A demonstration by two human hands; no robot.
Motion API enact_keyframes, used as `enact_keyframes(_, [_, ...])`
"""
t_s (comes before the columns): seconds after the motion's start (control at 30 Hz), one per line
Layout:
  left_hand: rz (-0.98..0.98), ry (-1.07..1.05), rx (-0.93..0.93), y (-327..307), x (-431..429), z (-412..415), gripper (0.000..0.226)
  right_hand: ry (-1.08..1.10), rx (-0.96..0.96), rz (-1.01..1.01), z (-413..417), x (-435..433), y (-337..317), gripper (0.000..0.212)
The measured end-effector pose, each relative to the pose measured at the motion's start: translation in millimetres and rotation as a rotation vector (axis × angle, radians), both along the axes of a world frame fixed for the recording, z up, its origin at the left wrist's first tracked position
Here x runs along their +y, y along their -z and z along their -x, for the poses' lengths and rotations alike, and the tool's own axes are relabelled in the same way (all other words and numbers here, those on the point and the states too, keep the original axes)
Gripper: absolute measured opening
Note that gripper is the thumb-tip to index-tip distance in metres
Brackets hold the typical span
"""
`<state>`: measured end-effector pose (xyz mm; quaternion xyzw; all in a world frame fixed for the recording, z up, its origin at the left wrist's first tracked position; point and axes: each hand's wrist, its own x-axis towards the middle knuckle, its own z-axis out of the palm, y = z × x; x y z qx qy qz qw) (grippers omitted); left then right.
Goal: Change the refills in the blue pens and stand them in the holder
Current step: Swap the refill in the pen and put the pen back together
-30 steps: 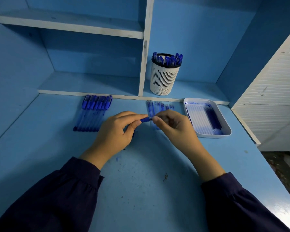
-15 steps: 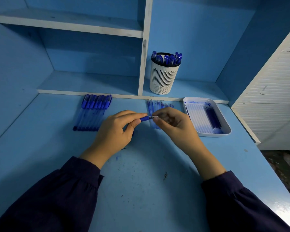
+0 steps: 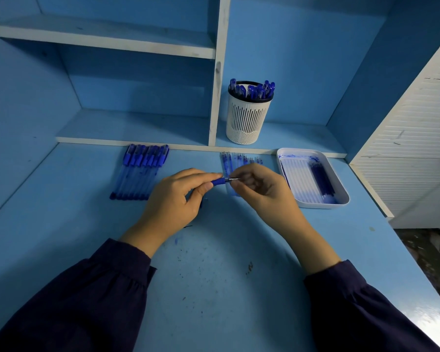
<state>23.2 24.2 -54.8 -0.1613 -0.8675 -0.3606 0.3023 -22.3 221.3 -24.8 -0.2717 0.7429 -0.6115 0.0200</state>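
Centre of frame, above the table (image 3: 214, 288): my left hand (image 3: 173, 199) grips a blue pen (image 3: 218, 181), with fingers (image 3: 201, 176) and thumb curled round it. Only the ribbed blue grip section shows; the barrel is hidden in the palm. The long axis runs left to right across the frame, nearly level, with the writing end pointing right. My right hand (image 3: 262, 189) meets it there, thumb and forefinger pinching the thin metal tip (image 3: 233, 179), the other fingers loosely curled. I cannot tell whether that tip is the nose cone or the refill's point.

Containers:
- **White slotted pen holder (image 3: 248, 118):** upright on the lower shelf (image 3: 302, 138), right compartment, upper centre. It holds a cluster of standing pens (image 3: 252, 90), blue caps up.
- **White tray (image 3: 320, 205):** on the table, right of my right hand. Pale refills (image 3: 296, 179) lie side by side in its left part and dark blue refills (image 3: 321, 179) in its right, all lengthwise front to back. Blue ink is smeared at its far end.

Loose on the table:
- **Row of capped pens (image 3: 140, 171):** left of centre, caps toward the shelf.
- **Row of clear refills (image 3: 239, 160):** just behind my right hand, partly hidden by it.
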Motion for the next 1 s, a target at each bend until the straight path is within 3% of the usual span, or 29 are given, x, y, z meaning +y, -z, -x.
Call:
enact_keyframes(0.2, [0.004,0.006,0.005,-0.6,-0.9,0.1,0.03,-0.005,-0.028,0.011,-0.3,-0.2,0.2,0.014])
enact_keyframes(0.33, [0.01,0.004,0.003,-1.3,-0.9,-0.3,0.03,0.022,-0.01,-0.018,0.4,-1.2,1.9,0.006])
enact_keyframes(0.7, [0.0,-0.001,-0.011,-1.8,-1.3,-0.8,0.03,0.018,-0.011,0.016,2.9,-0.3,2.6,0.017])
enact_keyframes(0.87, [-0.016,-0.006,-0.02,-2.1,-1.1,-0.9,0.026,0.058,0.033,-0.041,2.4,-2.0,5.1,0.008])
enact_keyframes(1.0, [0.01,-0.022,0.014,-3.5,1.3,-2.7,0.024,0.129,0.078,-0.094,1.2,-3.7,6.8,0.012])
